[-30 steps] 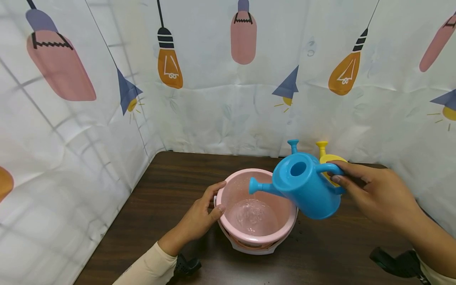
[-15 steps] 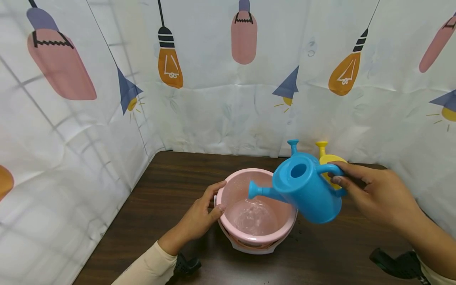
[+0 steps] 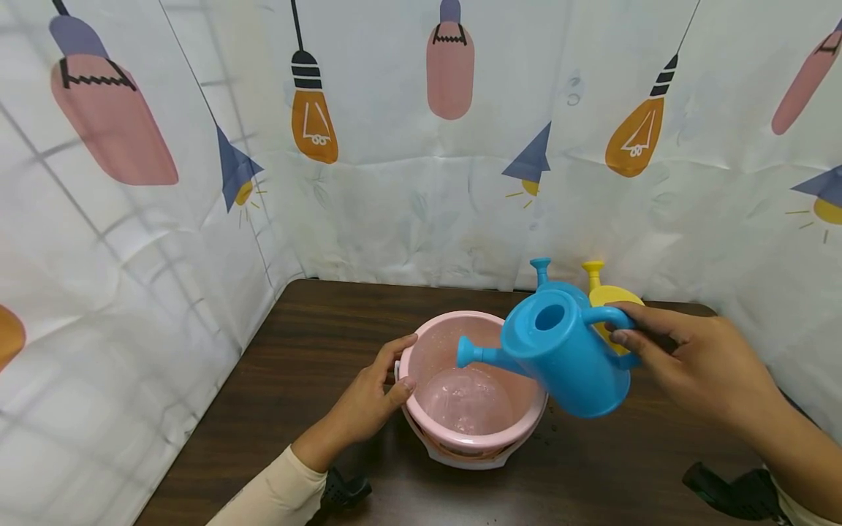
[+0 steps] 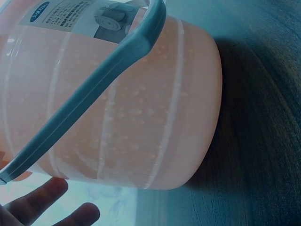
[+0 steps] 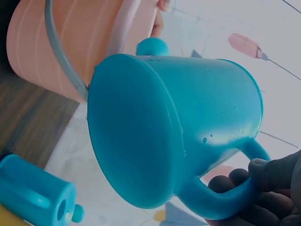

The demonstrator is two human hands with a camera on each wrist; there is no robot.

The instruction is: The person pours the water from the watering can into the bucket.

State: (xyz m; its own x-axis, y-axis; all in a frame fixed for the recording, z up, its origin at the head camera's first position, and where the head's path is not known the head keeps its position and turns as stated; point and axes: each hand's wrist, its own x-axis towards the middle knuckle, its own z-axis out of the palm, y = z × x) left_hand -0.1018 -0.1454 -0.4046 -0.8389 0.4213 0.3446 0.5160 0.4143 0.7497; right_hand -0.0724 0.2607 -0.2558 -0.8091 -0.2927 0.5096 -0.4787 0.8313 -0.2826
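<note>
My right hand [image 3: 691,358] grips the handle of a blue watering can [image 3: 572,358], fingers curled round it in the right wrist view. The can is tilted to the left, and its spout is over the opening of a pink bucket [image 3: 421,424]. Rippled water [image 3: 463,402] lies in the bottom of the bucket. At the bucket's left side, my left hand [image 3: 368,402] holds the rim with thumb and fingertips. Two of its fingers [image 4: 40,197] stick out past the bucket wall in the left wrist view. The bucket's grey handle [image 4: 94,89] hangs down along its side.
Behind the held can stand a second blue watering can [image 5: 35,188] and a yellow watering can [image 3: 612,294], both partly hidden. Everything stands on a dark wooden table [image 3: 316,329]. A printed white curtain [image 3: 395,212] closes off the back and left. Small drops dot the tabletop right of the bucket.
The blue watering can has tipped slightly further, its spout and base sinking a little. The splash in the bucket has calmed to smaller ripples. My left hand has stayed at the rim.
</note>
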